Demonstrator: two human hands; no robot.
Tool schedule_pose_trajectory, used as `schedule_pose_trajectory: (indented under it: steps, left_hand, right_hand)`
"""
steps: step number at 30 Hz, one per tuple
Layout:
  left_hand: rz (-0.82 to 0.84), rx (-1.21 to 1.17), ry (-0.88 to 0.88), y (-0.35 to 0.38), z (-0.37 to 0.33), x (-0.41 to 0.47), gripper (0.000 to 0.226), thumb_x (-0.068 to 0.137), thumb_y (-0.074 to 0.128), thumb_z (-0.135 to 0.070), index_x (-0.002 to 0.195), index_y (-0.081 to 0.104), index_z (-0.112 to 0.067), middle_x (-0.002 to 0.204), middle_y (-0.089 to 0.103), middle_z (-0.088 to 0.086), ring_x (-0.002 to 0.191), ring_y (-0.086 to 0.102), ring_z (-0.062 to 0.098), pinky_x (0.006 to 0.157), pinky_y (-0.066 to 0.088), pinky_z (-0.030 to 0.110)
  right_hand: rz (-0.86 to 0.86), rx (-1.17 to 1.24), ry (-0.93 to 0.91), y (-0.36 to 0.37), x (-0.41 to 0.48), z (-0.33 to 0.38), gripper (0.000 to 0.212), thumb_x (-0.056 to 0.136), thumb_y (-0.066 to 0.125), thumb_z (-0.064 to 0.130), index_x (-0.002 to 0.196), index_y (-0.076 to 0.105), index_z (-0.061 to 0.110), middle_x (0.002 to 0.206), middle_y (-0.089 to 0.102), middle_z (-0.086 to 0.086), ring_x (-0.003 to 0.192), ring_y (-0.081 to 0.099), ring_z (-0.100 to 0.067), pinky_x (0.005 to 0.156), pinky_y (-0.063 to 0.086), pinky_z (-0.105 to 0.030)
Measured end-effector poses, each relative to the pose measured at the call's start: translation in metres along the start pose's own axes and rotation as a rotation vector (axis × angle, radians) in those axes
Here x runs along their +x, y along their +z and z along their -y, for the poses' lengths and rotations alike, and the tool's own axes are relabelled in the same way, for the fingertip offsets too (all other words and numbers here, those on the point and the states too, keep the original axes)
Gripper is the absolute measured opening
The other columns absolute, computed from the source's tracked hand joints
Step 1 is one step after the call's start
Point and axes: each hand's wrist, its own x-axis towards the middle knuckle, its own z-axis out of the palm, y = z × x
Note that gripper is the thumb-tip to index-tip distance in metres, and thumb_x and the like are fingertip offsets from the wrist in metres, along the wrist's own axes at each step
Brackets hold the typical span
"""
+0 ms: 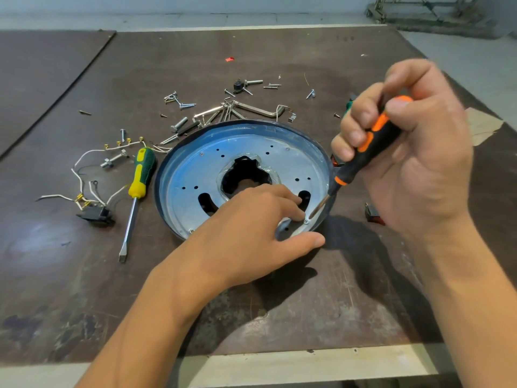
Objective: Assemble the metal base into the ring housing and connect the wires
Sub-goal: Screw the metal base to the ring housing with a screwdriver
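The round metal base [190, 175] lies inside the dark ring housing [159, 175] at the table's middle, with a dark opening at its centre. My left hand [251, 231] rests on the base's near edge, fingers stretched beside a small screw [306, 220], thumb against the rim. My right hand [414, 152] grips a black-and-orange screwdriver [372, 147], whose tip sits on that screw. White wires with brass terminals [84, 177] and a black switch [98, 215] lie to the left of the housing.
A green-and-yellow flat screwdriver [137, 191] lies left of the housing. Several loose screws, bolts and hex keys [223, 110] are scattered behind it. A small dark-red part [373, 214] sits at the right. The table's near edge [279, 365] is close to my arms.
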Motion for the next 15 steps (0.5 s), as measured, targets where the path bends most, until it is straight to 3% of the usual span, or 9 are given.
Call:
schedule_pose_trajectory:
  steps: [15]
  left_hand:
    - [0.014,0.113,0.037,-0.0022,-0.006,-0.0018,0.062,0.087,0.038,-0.07,0.125,0.066,-0.03,0.131,0.057,-0.016,0.114,0.05,-0.001,0.094,0.047,0.03]
  right_hand:
    - [0.061,-0.115,-0.015,0.0101,-0.0066,-0.0109,0.015,0.087,0.032,-0.002,0.088,0.044,0.008,0.071,0.041,-0.009,0.062,0.036,-0.021,0.055,0.03,-0.035]
